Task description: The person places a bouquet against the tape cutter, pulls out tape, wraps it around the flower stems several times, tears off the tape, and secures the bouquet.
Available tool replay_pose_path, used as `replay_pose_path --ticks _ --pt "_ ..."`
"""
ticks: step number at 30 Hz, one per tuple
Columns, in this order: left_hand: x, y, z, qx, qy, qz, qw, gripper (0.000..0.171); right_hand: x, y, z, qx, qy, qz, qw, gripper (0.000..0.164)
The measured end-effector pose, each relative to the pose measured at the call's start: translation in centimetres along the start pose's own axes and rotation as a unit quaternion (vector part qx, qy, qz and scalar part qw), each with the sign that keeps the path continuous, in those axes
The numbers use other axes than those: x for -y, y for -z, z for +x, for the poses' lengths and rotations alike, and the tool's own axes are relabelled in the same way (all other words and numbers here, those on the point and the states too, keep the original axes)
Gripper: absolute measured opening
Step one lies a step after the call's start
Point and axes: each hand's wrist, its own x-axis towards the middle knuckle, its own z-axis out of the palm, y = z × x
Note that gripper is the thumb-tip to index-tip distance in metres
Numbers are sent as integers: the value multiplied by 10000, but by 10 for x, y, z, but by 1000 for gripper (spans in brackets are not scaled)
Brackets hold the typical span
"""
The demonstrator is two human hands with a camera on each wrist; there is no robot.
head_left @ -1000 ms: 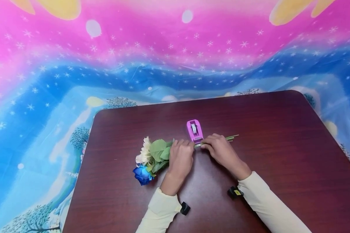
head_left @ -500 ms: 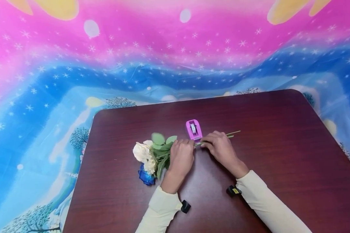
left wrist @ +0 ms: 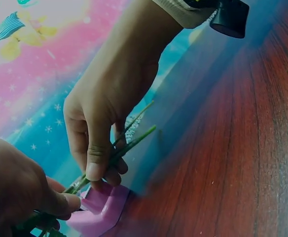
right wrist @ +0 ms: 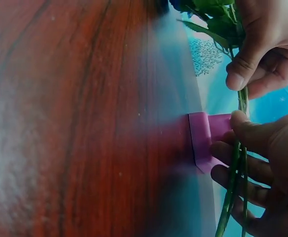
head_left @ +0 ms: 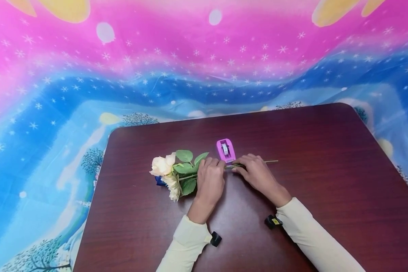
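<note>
A bunch of flowers lies across the table's middle: a cream rose (head_left: 163,165), a frilly cream flower (head_left: 172,186) and a mostly covered blue rose (head_left: 159,181). My left hand (head_left: 210,180) pinches the stems just below the leaves (head_left: 187,168). To its right, my right hand (head_left: 258,176) pinches the same stems between thumb and fingertips. The green stems (right wrist: 238,173) run past its palm in the right wrist view. Close behind both hands stands a pink tape dispenser (head_left: 226,150) with a roll of tape in it.
The dark red-brown table (head_left: 326,170) has rounded far corners. Behind it hangs a pink and blue printed cloth (head_left: 197,68). A small black camera (head_left: 215,238) sits at the left wrist, another (head_left: 272,221) at the right.
The bunch has turned about its stems: the cream rose has come up to the far side and the blue rose has gone underneath. Both hands stay nearly in place.
</note>
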Motion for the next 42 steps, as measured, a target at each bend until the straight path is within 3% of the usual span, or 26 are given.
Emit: replay_pose_path --ticks 5,9,14,19,23,28,42 --pt "-1 -2 0 -20 22 -138 9999 7 -3 -1 1 -383 377 -105 9985 9" --pt "-2 -3 -1 234 13 -196 9995 12 -5 -3 -1 -632 473 -57 9969 5" --pt "-2 -4 -3 588 83 -262 9979 12 -5 -5 -2 -479 245 -68 9985 5" --pt "0 -6 -5 646 26 -215 9977 9 -2 -6 -3 -300 39 -168 9994 10" --pt "1 -7 -7 596 -27 -167 9981 7 1 -7 -4 -462 437 -522 9966 21" --pt "1 -8 -8 603 -78 -157 9980 12 0 -8 -3 -672 1107 -1089 9856 27" --pt "1 -10 -7 676 -125 -96 9976 14 -1 -7 1 -775 1314 -1026 9829 9"
